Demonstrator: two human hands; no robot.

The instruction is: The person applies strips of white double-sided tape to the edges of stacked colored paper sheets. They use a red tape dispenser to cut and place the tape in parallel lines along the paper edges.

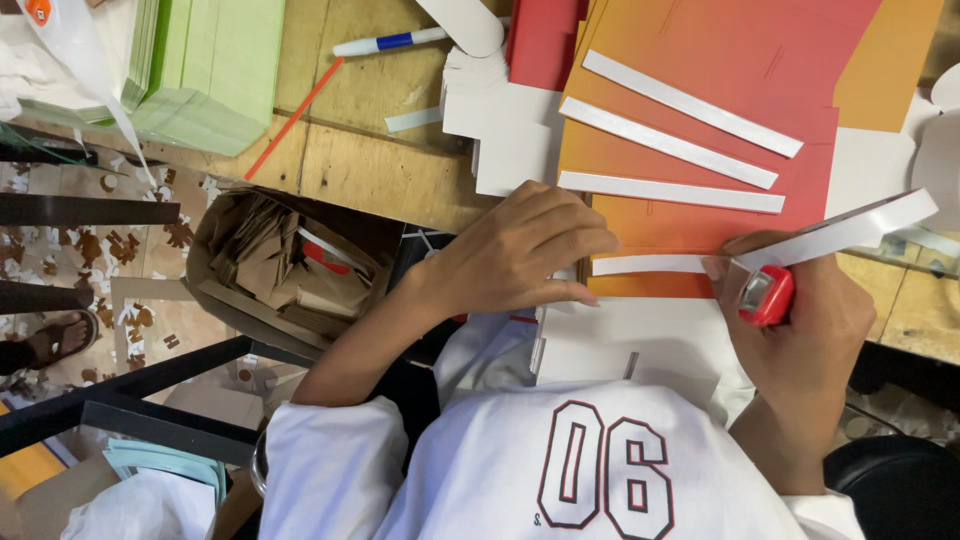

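While the left hand (520,250) lies flat with its fingers (575,240) spread and released, pressing down the near edge of the fanned orange card sheets (700,120), the right hand (810,330) is clenched around a red tape dispenser (767,295). A white tape strip (650,264) runs from under the left fingertips across the nearest sheet to the dispenser, and a length of white backing (850,228) trails up and away to the right.

Judging by the layout, three sheets further up the fan already carry a finished white strip (690,103) along their edges, and the fourth is about half laid. How many sheets lie underneath without tape cannot be told. A blank white card (640,345) sits just below the hands on the wooden surface (370,170).

To the left, a stack of pale green paper (215,70), a blue-and-white marker (390,42) and a thin orange stick (293,118) rest well apart from the work. Beyond the edge stands a cardboard box of brown scraps (285,265).
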